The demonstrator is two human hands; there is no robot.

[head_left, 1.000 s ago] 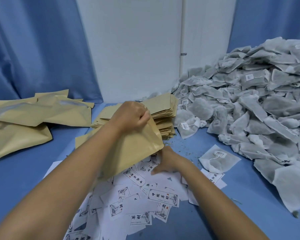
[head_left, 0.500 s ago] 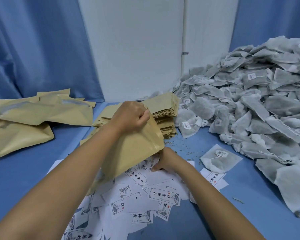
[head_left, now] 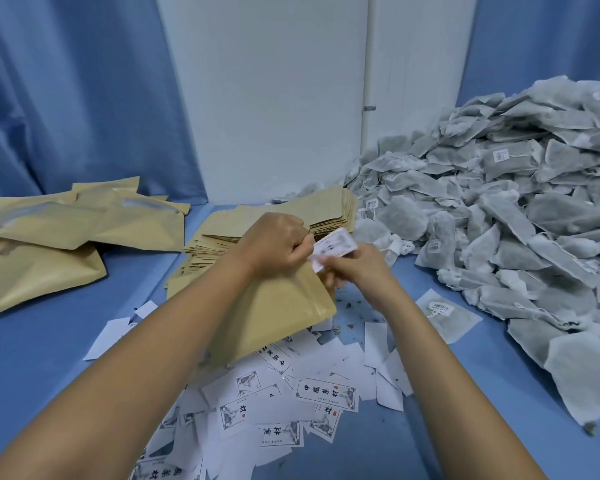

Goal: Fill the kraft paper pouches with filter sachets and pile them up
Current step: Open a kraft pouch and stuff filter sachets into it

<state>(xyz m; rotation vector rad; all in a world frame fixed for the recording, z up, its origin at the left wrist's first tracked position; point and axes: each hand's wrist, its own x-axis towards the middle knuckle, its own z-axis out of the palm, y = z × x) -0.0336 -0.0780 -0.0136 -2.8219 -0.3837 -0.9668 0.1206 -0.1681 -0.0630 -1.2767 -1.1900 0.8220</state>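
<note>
My left hand (head_left: 272,244) grips the top edge of a kraft paper pouch (head_left: 274,313), which hangs tilted over the table. My right hand (head_left: 355,266) pinches a white printed card (head_left: 333,249) right at the pouch's mouth, beside my left hand. Behind them lies a stack of flat kraft pouches (head_left: 284,220). A big heap of grey filter sachets (head_left: 499,220) fills the right side, with one loose sachet (head_left: 447,315) lying apart near my right forearm.
Filled kraft pouches (head_left: 66,237) lie piled at the left on the blue table (head_left: 49,341). Several white printed cards (head_left: 291,400) are scattered in front, under my arms. Blue curtains and a white wall stand behind.
My right hand has come up from the scattered cards with one card pinched and brought it to the pouch's mouth. My left hand has kept hold of the pouch.
</note>
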